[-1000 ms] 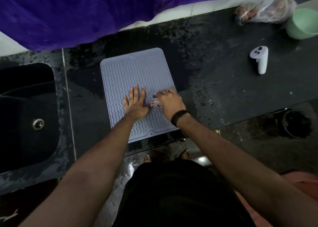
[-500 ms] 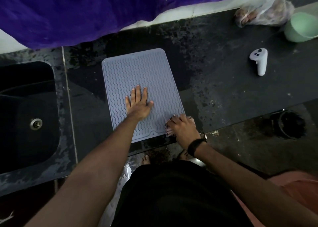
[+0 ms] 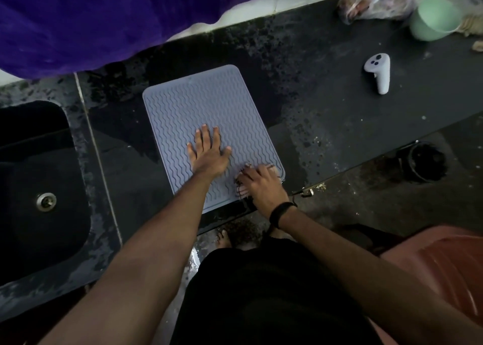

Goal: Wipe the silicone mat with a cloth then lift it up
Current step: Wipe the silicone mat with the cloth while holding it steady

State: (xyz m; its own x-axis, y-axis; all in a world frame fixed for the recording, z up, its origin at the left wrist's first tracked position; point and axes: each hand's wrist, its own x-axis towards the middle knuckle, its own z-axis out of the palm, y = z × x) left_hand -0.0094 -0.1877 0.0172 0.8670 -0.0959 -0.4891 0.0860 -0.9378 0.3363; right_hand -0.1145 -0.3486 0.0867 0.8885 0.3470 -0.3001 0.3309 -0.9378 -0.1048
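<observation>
A grey-blue silicone mat (image 3: pixel 198 109) with wavy ridges lies flat on the dark wet counter (image 3: pixel 326 114). My left hand (image 3: pixel 209 152) presses flat on the mat's middle, fingers spread. My right hand (image 3: pixel 261 184) sits at the mat's near right corner, closed over a small pale pink cloth (image 3: pixel 241 189). Most of the cloth is hidden under the fingers.
A black sink (image 3: pixel 34 187) with a metal drain lies to the left. A white controller (image 3: pixel 379 75), a green cup (image 3: pixel 433 19) and a plastic bag (image 3: pixel 376 0) are at the right back. Purple fabric (image 3: pixel 104 17) hangs over the counter's far edge. A pink bucket (image 3: pixel 439 271) stands near right.
My right hand dragged the cloth from the mat's middle down to the near right corner, then shifted slightly left onto the mat. The left hand stayed flat on the mat.
</observation>
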